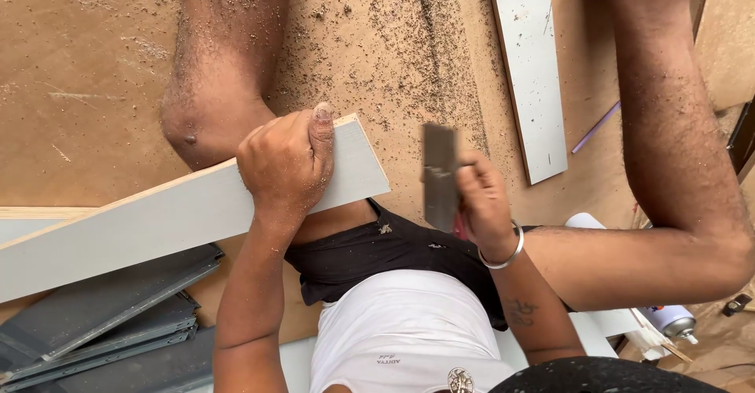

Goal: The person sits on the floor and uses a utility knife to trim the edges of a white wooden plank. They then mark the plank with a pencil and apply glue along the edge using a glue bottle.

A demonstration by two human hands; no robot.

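My left hand [287, 161] grips a long pale grey laminated board [157, 220] near its right end, thumb pressed on the top edge. The board runs from the lower left up to the middle and rests against my left knee [197, 122]. My right hand [484, 204], a metal bangle on its wrist, holds a flat dark metal tool with a reddish handle [440, 174], a blade or file, just to the right of the board's end. I sit on the floor with both legs spread.
Sawdust covers the brown plywood floor [393, 39]. A second pale board [535, 71] lies at the upper right, a thin purple stick [595, 126] beside it. Dark grey panels [110, 314] are stacked at the lower left. A spray can [668, 320] lies at the lower right.
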